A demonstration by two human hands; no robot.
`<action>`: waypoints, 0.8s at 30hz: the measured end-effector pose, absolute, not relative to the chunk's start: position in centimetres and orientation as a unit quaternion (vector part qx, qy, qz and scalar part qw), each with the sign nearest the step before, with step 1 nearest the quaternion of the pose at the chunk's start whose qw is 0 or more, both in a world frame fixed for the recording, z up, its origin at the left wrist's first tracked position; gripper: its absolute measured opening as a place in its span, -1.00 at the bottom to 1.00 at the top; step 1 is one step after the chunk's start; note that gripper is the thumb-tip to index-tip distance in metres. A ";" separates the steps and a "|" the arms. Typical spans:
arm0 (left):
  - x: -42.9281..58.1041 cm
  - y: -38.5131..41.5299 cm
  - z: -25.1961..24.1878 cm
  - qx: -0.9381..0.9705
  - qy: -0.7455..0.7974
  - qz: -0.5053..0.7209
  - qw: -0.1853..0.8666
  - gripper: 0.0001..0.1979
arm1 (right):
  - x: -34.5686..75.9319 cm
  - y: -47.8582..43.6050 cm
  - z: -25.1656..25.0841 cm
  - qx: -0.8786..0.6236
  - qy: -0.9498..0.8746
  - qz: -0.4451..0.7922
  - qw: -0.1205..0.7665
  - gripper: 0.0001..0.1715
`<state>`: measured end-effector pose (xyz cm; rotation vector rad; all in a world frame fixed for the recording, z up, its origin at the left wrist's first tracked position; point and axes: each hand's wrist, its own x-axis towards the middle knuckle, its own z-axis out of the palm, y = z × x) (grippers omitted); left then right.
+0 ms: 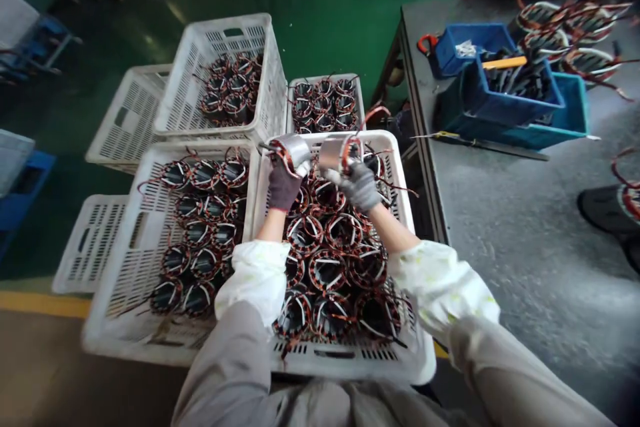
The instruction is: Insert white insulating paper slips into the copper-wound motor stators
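Gloved, my left hand [284, 185] is closed around a motor stator [299, 149], a grey metal cylinder with copper winding at its end. In my right hand [361, 187], also gloved, is a second stator [331, 153], tilted on its side, with red-brown leads sticking up. Both are held above the far end of a white plastic crate [345, 367]. Rows of upright stators [327, 271] with copper and white winding ends fill that crate below my hands. Part of the fingers is hidden behind the stators.
Left stands another white crate [120, 330] with stators; farther off are a taller crate [277, 90] and a small one [361, 103]. A grey workbench [493, 213] on the right carries blue bins [520, 103], a screwdriver [445, 135] and more stators [590, 63]. The floor is green.
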<state>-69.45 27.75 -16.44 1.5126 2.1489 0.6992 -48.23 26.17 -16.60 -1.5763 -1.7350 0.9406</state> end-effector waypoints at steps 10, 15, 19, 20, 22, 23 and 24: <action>-70.9 31.7 -21.3 0.686 0.696 -0.122 0.176 -0.51 | -54.5 33.4 -21.7 -0.556 -0.799 0.207 -0.099 -0.49; -70.9 32.2 -21.9 0.685 0.692 -0.147 0.173 -0.47 | -54.1 34.1 -23.0 -0.566 -0.794 0.206 -0.085 -0.41; -70.3 32.2 -21.0 0.686 0.689 -0.146 0.181 -0.47 | -54.9 31.8 -23.0 -0.569 -0.797 0.202 -0.027 -0.27; -70.3 31.8 -20.4 0.689 0.689 -0.135 0.180 -0.46 | -54.9 30.3 -22.7 -0.571 -0.795 0.207 -0.002 -0.23; -70.3 29.9 -19.1 0.685 0.706 -0.081 0.163 -0.44 | -54.4 26.1 -22.0 -0.561 -0.793 0.229 0.062 -0.23; -70.5 28.3 -18.4 0.673 0.724 -0.039 0.148 -0.44 | -53.8 23.4 -21.6 -0.550 -0.792 0.247 0.096 -0.28; -70.7 26.4 -17.7 0.650 0.749 0.008 0.131 -0.46 | -52.9 20.4 -21.3 -0.528 -0.795 0.267 0.131 -0.33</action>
